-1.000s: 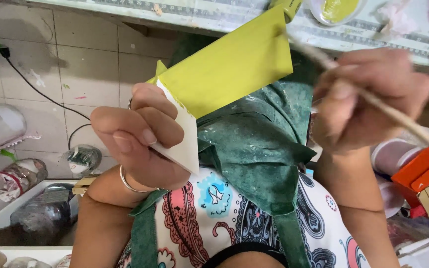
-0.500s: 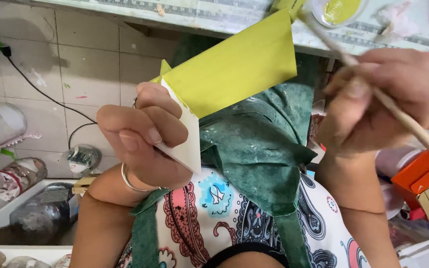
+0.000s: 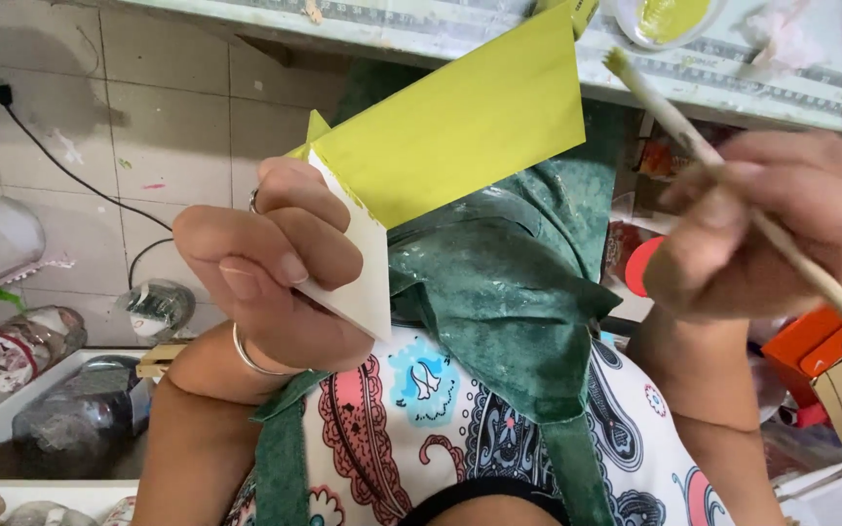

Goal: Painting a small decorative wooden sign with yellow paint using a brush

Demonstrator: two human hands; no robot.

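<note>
Left hand (image 3: 270,268) grips yellow card (image 3: 460,122); right hand (image 3: 772,229) holds brush (image 3: 674,117) beside it.

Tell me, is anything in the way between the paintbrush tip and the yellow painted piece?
Nothing visible. The right hand holds the paintbrush, its tip in open air just right of the yellow piece that the left hand grips. Only a bare gap lies between them.

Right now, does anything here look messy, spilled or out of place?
Mostly paint marks. The green apron carries pale dried smears, and small flecks dot the tiled floor. The folded yellow-green card in the left hand and the brush in the right hand look undamaged.
</note>
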